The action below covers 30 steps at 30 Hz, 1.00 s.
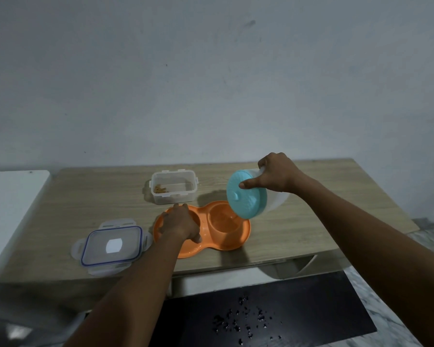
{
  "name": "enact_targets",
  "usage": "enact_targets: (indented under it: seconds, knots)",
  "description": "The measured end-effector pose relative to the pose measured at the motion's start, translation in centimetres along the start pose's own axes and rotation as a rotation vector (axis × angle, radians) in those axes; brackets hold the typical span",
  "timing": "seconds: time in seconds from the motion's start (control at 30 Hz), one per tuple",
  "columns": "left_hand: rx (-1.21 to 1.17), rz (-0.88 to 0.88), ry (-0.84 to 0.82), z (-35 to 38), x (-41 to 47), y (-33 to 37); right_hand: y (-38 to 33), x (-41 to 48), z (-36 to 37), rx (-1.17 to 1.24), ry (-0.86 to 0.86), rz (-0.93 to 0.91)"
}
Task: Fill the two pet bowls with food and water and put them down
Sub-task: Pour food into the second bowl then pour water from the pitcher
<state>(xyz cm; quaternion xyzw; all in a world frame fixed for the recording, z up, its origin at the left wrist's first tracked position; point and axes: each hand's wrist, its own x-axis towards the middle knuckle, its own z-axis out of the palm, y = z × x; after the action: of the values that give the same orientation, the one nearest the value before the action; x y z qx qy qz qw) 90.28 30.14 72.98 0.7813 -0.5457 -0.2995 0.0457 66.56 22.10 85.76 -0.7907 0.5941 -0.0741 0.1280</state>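
Observation:
An orange double pet bowl (232, 242) sits on the wooden table (85, 196). My left hand (179, 225) rests over its left bowl, gripping the rim and hiding the inside. My right hand (276, 175) holds a white jug with a teal lid (246, 197), tipped on its side over the right bowl (223, 220); my thumb presses on the lid. A thin stream of water seems to run into that bowl.
A clear food container (173, 187) with a few brown bits stands behind the bowl. Its blue-rimmed lid (112, 246) lies at the front left. A black mat (261, 311) with dark specks lies on the floor below the table. A white surface (10, 196) adjoins at left.

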Motion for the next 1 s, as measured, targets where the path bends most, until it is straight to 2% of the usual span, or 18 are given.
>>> enact_targets:
  seconds: [0.5, 1.0]
  knots:
    - [0.049, -0.001, -0.008, 0.04, 0.14, -0.01, -0.16, -0.10, -0.57, -0.006, 0.011, -0.024]
    - [-0.014, -0.015, 0.014, 0.29, 0.24, -0.15, -0.56, -0.17, -0.99, -0.020, 0.007, -0.070]
